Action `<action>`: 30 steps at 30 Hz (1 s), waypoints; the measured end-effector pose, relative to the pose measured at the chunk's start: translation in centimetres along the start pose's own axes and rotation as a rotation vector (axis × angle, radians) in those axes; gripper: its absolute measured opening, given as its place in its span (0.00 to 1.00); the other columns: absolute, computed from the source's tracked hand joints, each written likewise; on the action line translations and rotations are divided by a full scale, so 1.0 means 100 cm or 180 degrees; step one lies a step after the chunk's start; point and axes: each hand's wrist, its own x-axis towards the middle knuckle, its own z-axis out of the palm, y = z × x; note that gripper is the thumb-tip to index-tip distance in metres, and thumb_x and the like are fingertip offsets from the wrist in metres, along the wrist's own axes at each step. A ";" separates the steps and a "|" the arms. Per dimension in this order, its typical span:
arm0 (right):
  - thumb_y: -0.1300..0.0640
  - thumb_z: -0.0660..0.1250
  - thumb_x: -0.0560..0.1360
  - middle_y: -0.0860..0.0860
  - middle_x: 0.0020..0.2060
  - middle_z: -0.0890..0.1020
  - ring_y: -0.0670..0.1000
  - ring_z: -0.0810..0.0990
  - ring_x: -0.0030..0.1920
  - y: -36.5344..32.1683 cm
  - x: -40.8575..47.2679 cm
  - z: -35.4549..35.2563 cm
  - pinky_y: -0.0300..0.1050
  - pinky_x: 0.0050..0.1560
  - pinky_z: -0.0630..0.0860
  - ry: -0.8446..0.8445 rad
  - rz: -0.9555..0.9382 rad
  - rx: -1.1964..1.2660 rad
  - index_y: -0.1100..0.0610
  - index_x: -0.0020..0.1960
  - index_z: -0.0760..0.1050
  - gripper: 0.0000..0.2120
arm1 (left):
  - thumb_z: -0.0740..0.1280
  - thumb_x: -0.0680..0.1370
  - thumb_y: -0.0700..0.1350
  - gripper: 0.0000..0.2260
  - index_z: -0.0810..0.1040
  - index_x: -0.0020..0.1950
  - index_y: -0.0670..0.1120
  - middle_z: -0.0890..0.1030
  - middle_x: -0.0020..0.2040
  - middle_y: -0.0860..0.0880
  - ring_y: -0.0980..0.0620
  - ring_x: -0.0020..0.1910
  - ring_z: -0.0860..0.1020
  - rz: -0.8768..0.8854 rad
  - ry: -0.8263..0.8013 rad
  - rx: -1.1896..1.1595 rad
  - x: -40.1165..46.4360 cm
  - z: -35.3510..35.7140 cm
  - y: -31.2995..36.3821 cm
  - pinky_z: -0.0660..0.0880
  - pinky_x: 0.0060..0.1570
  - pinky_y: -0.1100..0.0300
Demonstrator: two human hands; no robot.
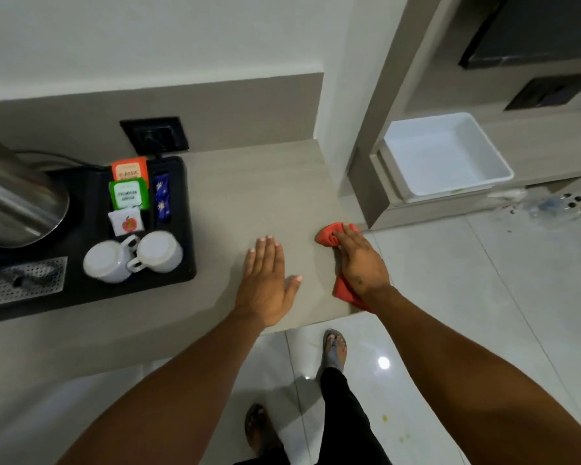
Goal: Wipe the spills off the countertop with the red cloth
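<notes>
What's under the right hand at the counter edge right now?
The red cloth, bunched on the countertop at its right edge, shows beyond the fingers and behind the wrist of the right hand. The hand and cloth cover any spill beneath them.

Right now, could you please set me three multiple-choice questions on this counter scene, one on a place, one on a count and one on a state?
1. Where is the red cloth?
A. at the counter's right edge
B. on the black tray
C. in the white tub

2. How many white cups are on the black tray?
A. one
B. two
C. four

3. What is the left hand doing?
A. gripping a cup
B. lying flat and open on the counter
C. holding the kettle

Answers:
1 A: the right hand presses the cloth down by the counter's right edge.
2 B: two cups sit side by side, mouths down.
3 B: its palm is down, fingers spread, holding nothing.
</notes>
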 end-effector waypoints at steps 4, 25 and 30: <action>0.55 0.60 0.79 0.48 0.78 0.62 0.53 0.62 0.77 0.029 0.027 -0.052 0.53 0.72 0.66 0.0300 -0.0040 0.0083 0.44 0.76 0.59 0.27 | 0.45 0.82 0.62 0.36 0.46 0.83 0.39 0.46 0.84 0.39 0.42 0.83 0.42 0.0425 -0.0026 0.0157 0.069 -0.011 0.062 0.40 0.80 0.45; 0.46 0.59 0.82 0.49 0.81 0.42 0.56 0.40 0.80 0.175 0.257 -0.136 0.54 0.78 0.44 -0.0567 0.0121 -0.1030 0.46 0.79 0.39 0.36 | 0.27 0.75 0.68 0.42 0.42 0.83 0.44 0.46 0.85 0.43 0.42 0.83 0.46 0.0155 -0.0039 0.0124 0.332 0.024 0.210 0.48 0.82 0.45; 0.39 0.42 0.82 0.52 0.81 0.45 0.58 0.40 0.80 0.168 0.257 -0.135 0.57 0.78 0.37 -0.0252 0.0132 -0.0941 0.49 0.80 0.44 0.30 | 0.30 0.76 0.70 0.42 0.42 0.83 0.44 0.47 0.85 0.43 0.43 0.83 0.47 0.0239 -0.0023 0.0043 0.325 0.022 0.203 0.50 0.81 0.45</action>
